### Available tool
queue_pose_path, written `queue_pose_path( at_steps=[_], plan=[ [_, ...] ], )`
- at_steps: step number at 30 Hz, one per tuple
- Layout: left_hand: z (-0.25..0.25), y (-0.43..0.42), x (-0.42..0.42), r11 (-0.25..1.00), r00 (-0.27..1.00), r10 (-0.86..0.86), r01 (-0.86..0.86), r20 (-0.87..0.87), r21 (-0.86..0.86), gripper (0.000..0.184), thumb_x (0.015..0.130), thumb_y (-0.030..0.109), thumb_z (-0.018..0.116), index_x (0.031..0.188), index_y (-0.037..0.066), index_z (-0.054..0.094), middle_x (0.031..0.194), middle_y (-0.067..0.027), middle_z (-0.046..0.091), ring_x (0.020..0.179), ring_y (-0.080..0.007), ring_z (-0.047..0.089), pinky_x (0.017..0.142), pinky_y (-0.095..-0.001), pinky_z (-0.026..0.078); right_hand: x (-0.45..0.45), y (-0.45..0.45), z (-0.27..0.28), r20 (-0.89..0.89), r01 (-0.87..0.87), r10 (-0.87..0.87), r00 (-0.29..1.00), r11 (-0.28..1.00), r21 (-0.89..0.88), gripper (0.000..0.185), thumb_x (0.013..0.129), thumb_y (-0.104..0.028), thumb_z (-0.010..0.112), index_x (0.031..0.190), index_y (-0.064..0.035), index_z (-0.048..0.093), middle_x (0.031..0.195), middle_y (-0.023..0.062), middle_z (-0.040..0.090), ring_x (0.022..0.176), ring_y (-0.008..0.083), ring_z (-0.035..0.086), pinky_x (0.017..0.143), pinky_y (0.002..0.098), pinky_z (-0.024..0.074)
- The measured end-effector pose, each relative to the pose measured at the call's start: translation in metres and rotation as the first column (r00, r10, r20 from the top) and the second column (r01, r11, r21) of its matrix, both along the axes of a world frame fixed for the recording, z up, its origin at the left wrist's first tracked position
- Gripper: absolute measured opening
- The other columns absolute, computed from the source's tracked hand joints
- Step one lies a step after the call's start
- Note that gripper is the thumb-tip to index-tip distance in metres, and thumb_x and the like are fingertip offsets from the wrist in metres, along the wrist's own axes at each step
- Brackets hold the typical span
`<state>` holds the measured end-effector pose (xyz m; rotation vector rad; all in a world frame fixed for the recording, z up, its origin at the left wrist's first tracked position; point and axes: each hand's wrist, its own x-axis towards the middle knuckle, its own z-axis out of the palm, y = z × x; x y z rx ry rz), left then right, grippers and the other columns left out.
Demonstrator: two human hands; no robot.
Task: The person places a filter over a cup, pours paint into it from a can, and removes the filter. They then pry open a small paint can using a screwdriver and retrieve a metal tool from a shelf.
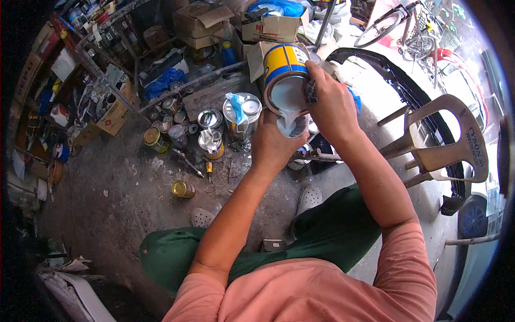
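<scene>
My right hand [333,104] grips a yellow and blue paint can [283,60] by its side and holds it tilted, its open mouth facing me. Pale liquid runs over the can's rim into a clear cup [295,127] just below. Wrapped around that cup is my left hand [274,140]; part of the cup is hidden by the fingers. Left of the hands stands a large tin [242,109] with a blue and white cloth on its lid. A smaller tin [211,144] with white material on top is nearby.
On the floor are a small gold-lidded tin [183,189], a yellow-handled screwdriver [209,170] and several cans. Cardboard boxes [201,24] stand behind. A plastic chair [442,137] is at the right, beside a black curved car part [394,75]. Shelving fills the left.
</scene>
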<state>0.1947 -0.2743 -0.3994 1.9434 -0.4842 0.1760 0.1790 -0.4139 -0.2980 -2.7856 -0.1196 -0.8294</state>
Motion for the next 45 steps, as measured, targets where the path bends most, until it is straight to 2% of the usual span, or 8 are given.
queue_pose_path(
  at_steps=[7, 16, 25, 28, 31, 37, 40, 45],
  plan=[
    [0.003, 0.0, -0.002, 0.999, 1.0, 0.026, -0.026, -0.009, 0.044, 0.088, 0.071, 0.035, 0.088, 0.139, -0.002, 0.046, 0.131, -0.0272, 0.057, 0.121, -0.0429, 0.058, 0.1, -0.0475, 0.052, 0.0, -0.001, 0.0, -0.005, -0.01, 0.01, 1.0, 1.0, 0.013, 0.05, 0.081, 0.0, 0.066, 0.129, -0.0006, 0.052, 0.117, 0.0232, 0.068, 0.096, 0.0424, 0.07, 0.079, 0.049, 0.0558],
    [0.002, 0.0, -0.001, 0.999, 0.998, 0.038, -0.036, 0.049, -0.031, 0.076, 0.068, 0.023, 0.088, 0.133, 0.001, 0.056, 0.125, -0.0194, 0.066, 0.114, -0.0341, 0.066, 0.098, -0.0424, 0.052, 0.002, -0.001, -0.002, -0.015, -0.007, 0.007, 1.0, 1.0, 0.016, 0.053, 0.08, 0.0, 0.068, 0.131, 0.0001, 0.051, 0.12, 0.0236, 0.067, 0.099, 0.0429, 0.07, 0.081, 0.0486, 0.056],
    [0.002, -0.001, 0.001, 0.997, 1.0, 0.026, -0.026, 0.003, -0.068, 0.077, 0.068, 0.023, 0.088, 0.134, 0.001, 0.055, 0.127, -0.0207, 0.064, 0.116, -0.0347, 0.065, 0.098, -0.043, 0.052, 0.001, -0.001, -0.002, 0.02, -0.018, 0.018, 1.0, 1.0, 0.001, 0.065, 0.072, -0.001, 0.076, 0.132, -0.0007, 0.05, 0.122, 0.0225, 0.066, 0.098, 0.0431, 0.07, 0.079, 0.048, 0.0562],
    [0.001, 0.002, 0.002, 1.0, 1.0, 0.012, -0.012, 0.028, 0.013, 0.091, 0.07, 0.036, 0.088, 0.141, -0.001, 0.044, 0.132, -0.0277, 0.057, 0.12, -0.0435, 0.06, 0.1, -0.0482, 0.052, -0.001, 0.001, 0.001, 0.001, -0.001, 0.001, 1.0, 1.0, 0.009, 0.065, 0.072, 0.0, 0.076, 0.132, -0.0008, 0.05, 0.122, 0.0222, 0.066, 0.098, 0.0429, 0.07, 0.079, 0.048, 0.0561],
    [0.004, 0.001, -0.001, 0.999, 0.998, 0.046, -0.045, 0.044, -0.026, 0.079, 0.068, 0.024, 0.088, 0.135, 0.001, 0.053, 0.124, -0.0206, 0.065, 0.114, -0.0359, 0.065, 0.098, -0.0437, 0.052, 0.001, 0.0, -0.003, 0.023, 0.0, 0.0, 1.0, 1.0, 0.009, 0.064, 0.073, 0.001, 0.075, 0.132, -0.0007, 0.05, 0.122, 0.0222, 0.066, 0.098, 0.0427, 0.07, 0.079, 0.048, 0.0562],
    [0.008, 0.0, -0.002, 0.998, 0.998, 0.057, -0.056, 0.015, -0.016, 0.077, 0.068, 0.026, 0.088, 0.132, 0.0, 0.055, 0.124, -0.022, 0.065, 0.114, -0.0371, 0.065, 0.098, -0.0442, 0.052, -0.001, 0.0, -0.002, 0.022, -0.002, 0.002, 1.0, 1.0, -0.005, 0.058, 0.078, 0.0, 0.07, 0.133, -0.0004, 0.051, 0.123, 0.023, 0.066, 0.098, 0.0432, 0.07, 0.08, 0.0483, 0.0563],
    [0.001, 0.002, 0.001, 0.999, 0.999, 0.03, -0.031, 0.015, 0.04, 0.085, 0.071, 0.036, 0.087, 0.138, 0.002, 0.047, 0.128, -0.025, 0.059, 0.117, -0.0426, 0.061, 0.097, -0.049, 0.053, 0.003, -0.002, -0.006, -0.005, 0.041, -0.041, 0.999, 0.998, 0.053, 0.046, 0.089, -0.007, 0.066, 0.134, -0.0088, 0.055, 0.116, 0.0222, 0.07, 0.1, 0.0422, 0.07, 0.084, 0.0482, 0.0555],
    [-0.001, 0.001, -0.001, 1.0, 1.0, 0.014, -0.014, 0.003, 0.013, 0.079, 0.072, 0.034, 0.086, 0.134, 0.001, 0.05, 0.127, -0.0241, 0.059, 0.117, -0.0422, 0.061, 0.097, -0.0492, 0.052, 0.008, -0.007, -0.01, -0.069, 0.05, -0.044, 0.997, 0.995, 0.085, 0.043, 0.09, -0.007, 0.067, 0.131, -0.0074, 0.056, 0.11, 0.0236, 0.071, 0.098, 0.0423, 0.07, 0.083, 0.0475, 0.055]
  ],
)
